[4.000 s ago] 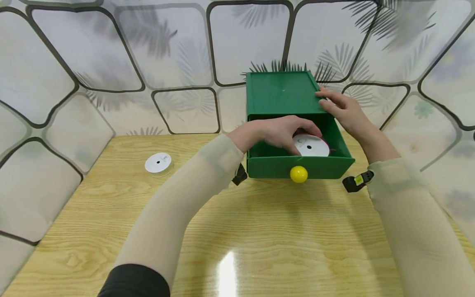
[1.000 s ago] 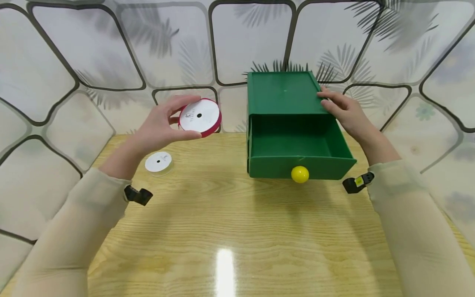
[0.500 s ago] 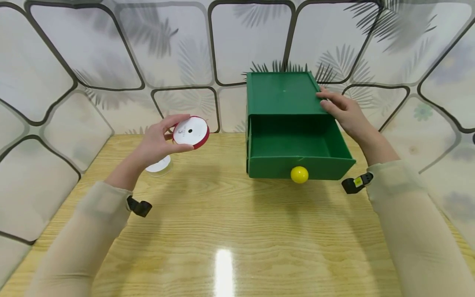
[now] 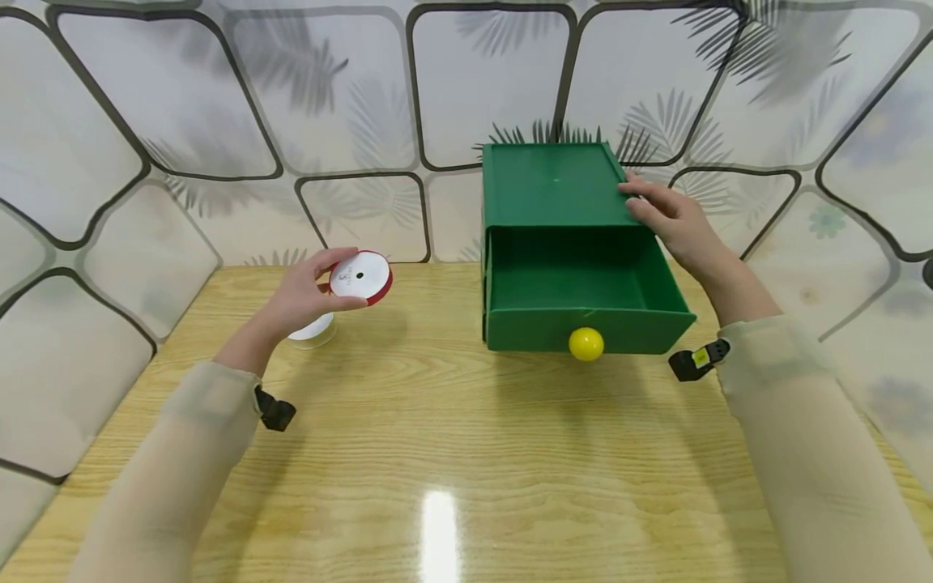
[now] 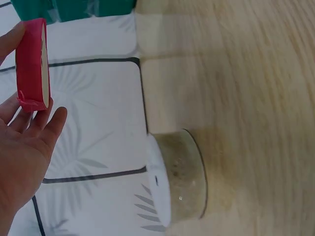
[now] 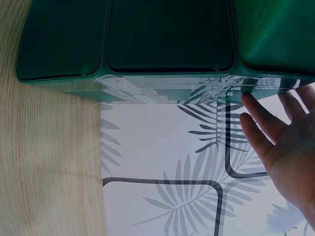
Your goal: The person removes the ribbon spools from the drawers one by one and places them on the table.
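- Over the last second, the person's left hand (image 4: 299, 298) had lowered a round, white-faced spool with a red rim (image 4: 366, 285), pinching it between thumb and fingers.
- The spool was above the pale wooden table (image 4: 510, 453), near a white-ended spool with beige sides (image 5: 186, 172) (partly hidden in the head view).
- The right hand (image 4: 679, 228) hadn't shifted, its fairly straight fingers resting along the right edge of the green, smooth-sided box (image 4: 554, 186).
- The red-rimmed spool was outside the pulled-out green drawer (image 4: 525, 329), seemingly not yet set down.
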The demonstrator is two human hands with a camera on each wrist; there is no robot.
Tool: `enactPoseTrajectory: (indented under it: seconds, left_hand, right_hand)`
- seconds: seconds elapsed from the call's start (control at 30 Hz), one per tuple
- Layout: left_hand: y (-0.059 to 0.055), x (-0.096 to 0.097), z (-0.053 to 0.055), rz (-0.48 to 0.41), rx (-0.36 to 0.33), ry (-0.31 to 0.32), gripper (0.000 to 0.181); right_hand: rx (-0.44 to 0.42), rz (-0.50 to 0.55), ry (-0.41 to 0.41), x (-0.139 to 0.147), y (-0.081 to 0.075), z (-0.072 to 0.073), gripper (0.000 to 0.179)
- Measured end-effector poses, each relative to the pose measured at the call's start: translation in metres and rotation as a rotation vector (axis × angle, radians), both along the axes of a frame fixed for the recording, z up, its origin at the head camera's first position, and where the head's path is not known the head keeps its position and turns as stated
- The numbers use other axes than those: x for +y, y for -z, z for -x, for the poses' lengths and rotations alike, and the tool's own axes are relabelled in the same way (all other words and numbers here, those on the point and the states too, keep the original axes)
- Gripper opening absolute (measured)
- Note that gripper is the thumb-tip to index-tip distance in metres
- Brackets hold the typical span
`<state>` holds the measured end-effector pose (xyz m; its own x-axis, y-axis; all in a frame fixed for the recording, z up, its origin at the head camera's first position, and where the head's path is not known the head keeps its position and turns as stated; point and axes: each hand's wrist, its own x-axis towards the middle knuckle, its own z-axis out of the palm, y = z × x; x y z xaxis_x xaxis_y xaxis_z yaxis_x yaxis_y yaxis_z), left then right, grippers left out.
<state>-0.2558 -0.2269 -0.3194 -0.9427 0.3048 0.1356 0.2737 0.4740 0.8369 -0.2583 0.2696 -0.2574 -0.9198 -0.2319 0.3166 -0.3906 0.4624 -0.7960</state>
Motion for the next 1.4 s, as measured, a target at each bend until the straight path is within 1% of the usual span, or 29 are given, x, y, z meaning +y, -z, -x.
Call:
enactPoseTrajectory:
  seconds: [0.1, 0.23, 0.3, 0.4, 0.53, 0.63, 0.7, 0.83, 0.93, 1.03, 1.2, 1.4]
  left_hand:
    - [0.009, -0.006, 0.005, 0.033, -0.020, 0.005, 0.080]
    - [0.019, -0.012, 0.009, 0.108, -0.036, -0.005, 0.082]
    - [0.022, -0.014, 0.010, 0.128, -0.042, -0.008, 0.082]
    - [0.026, -0.017, 0.012, 0.143, -0.070, -0.018, 0.083]
    - [0.036, -0.021, 0.017, 0.185, -0.112, -0.026, 0.083]
    - [0.044, -0.021, 0.021, 0.225, -0.130, -0.022, 0.083]
    - [0.048, -0.021, 0.022, 0.239, -0.133, -0.015, 0.083]
    - [0.055, -0.019, 0.026, 0.272, -0.102, 0.004, 0.082]
    - [0.058, -0.017, 0.028, 0.290, -0.077, 0.016, 0.080]
    - [0.059, -0.015, 0.028, 0.308, -0.066, 0.029, 0.079]
    - [0.059, -0.012, 0.027, 0.347, -0.066, 0.054, 0.079]
    - [0.058, -0.009, 0.025, 0.390, -0.082, 0.075, 0.078]
  right_hand:
    - [0.001, -0.006, 0.001, -0.001, 0.000, 0.000, 0.047]
    - [0.006, -0.011, -0.001, -0.001, 0.000, 0.000, 0.048]
    - [0.009, -0.014, 0.001, -0.001, 0.001, 0.000, 0.048]
    - [0.012, -0.009, -0.003, 0.000, 0.001, 0.000, 0.048]
    - [0.011, -0.011, -0.001, 0.000, 0.000, -0.001, 0.048]
    - [0.010, -0.016, 0.002, -0.001, 0.000, -0.001, 0.048]
    - [0.006, -0.013, 0.002, -0.001, 0.000, -0.001, 0.048]
    - [0.005, -0.019, 0.010, -0.001, 0.000, -0.001, 0.049]
    - [0.005, -0.024, 0.016, -0.001, 0.000, -0.001, 0.049]
    - [-0.002, -0.015, 0.013, -0.001, 0.000, -0.001, 0.049]
    - [0.003, -0.011, 0.016, -0.001, 0.000, 0.000, 0.049]
    - [0.004, -0.005, 0.009, 0.000, 0.000, 0.000, 0.049]
